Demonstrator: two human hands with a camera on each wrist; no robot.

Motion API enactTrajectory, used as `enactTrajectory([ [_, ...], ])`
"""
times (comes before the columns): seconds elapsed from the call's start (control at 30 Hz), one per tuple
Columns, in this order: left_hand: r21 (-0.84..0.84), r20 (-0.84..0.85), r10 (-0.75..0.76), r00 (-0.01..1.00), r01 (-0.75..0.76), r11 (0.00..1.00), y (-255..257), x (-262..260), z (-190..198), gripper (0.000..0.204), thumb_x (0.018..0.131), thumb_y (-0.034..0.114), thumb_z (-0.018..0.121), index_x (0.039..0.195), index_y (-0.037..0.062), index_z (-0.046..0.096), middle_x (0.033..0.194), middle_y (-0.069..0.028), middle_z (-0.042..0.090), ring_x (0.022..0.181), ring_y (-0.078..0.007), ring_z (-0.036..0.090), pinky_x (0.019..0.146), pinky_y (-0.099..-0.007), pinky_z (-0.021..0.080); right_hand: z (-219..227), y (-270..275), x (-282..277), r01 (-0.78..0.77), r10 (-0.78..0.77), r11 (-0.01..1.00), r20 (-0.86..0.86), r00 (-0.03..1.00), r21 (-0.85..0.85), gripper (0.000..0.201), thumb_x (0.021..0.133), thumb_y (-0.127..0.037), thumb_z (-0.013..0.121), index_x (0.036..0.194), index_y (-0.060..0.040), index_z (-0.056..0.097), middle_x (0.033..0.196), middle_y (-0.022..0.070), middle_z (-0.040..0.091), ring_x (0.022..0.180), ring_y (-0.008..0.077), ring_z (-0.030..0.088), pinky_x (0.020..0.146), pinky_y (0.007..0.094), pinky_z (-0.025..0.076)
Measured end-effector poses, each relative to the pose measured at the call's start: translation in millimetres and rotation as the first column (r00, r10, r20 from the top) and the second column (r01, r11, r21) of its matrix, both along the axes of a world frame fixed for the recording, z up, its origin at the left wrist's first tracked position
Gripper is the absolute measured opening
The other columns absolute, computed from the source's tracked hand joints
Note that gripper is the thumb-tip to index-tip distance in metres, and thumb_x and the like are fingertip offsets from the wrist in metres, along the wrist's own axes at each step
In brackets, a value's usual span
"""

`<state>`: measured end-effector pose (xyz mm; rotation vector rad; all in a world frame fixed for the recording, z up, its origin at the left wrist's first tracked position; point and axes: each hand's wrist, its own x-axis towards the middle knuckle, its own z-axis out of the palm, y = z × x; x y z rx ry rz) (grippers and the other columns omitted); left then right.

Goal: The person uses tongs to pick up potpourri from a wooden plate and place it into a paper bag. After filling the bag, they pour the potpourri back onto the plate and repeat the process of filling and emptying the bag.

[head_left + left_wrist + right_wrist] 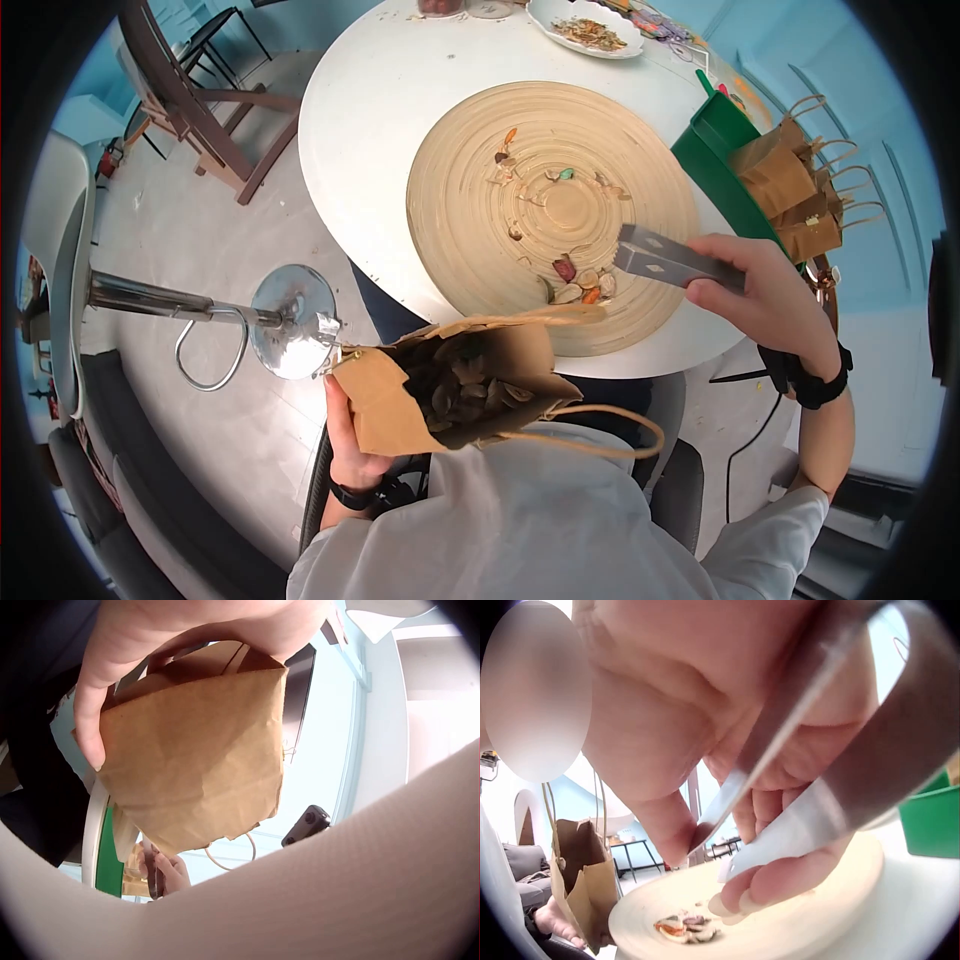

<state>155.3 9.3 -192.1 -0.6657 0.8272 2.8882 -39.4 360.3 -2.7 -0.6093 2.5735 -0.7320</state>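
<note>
My left hand holds a brown paper bag by its base. The bag is tilted, its mouth toward the board, with dark dried pieces inside. In the left wrist view, fingers wrap over the bag's bottom edge. My right hand grips metal tongs over the right side of a round wooden board. The right wrist view shows the two arms of the tongs between thumb and fingers, tips slightly apart. Below the tongs lies a small pile of dried potpourri; more bits are scattered near the board's middle.
The board lies on a white round table. At right stands a green bin beside several brown paper bags. A white plate of dried bits sits at the far edge. A stool with a chrome base is at left.
</note>
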Motion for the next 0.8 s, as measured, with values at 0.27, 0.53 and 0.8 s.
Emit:
enactTrajectory([
  [0.27,0.029,-0.039,-0.104,0.994,0.105,0.994,0,-5,7,0.070,0.094,0.068,0.042,0.139,0.0138,0.046,0.125,-0.0053,0.062,0.105,-0.0213,0.065,0.074,-0.0341,0.057,6,5,2,0.067,-0.135,0.973,0.310,0.941,0.221,0.036,0.094,-0.031,0.058,0.087,0.0030,0.067,0.064,0.0032,0.061,0.050,0.0113,0.057,0.049,0.0263,0.045],
  [0.53,0.079,-0.175,-0.186,0.967,0.202,0.976,-6,9,1,0.071,0.095,0.069,0.038,0.140,0.0152,0.047,0.136,-0.0057,0.057,0.118,-0.0271,0.057,0.095,-0.0458,0.048,-4,-16,-9,0.007,-0.092,0.978,0.399,0.912,0.209,0.037,0.092,-0.032,0.059,0.079,0.0027,0.065,0.060,0.0030,0.060,0.047,0.0091,0.055,0.044,0.0254,0.044],
  [0.8,0.032,-0.092,-0.130,0.987,0.133,0.991,-1,6,9,0.069,0.095,0.068,0.038,0.138,0.0151,0.048,0.133,-0.0055,0.058,0.115,-0.0266,0.059,0.091,-0.0447,0.050,-21,-14,-4,0.094,-0.112,0.994,0.442,0.890,0.061,0.028,0.091,-0.025,0.061,0.079,0.0000,0.063,0.058,0.0002,0.057,0.046,0.0073,0.052,0.043,0.0232,0.042],
])
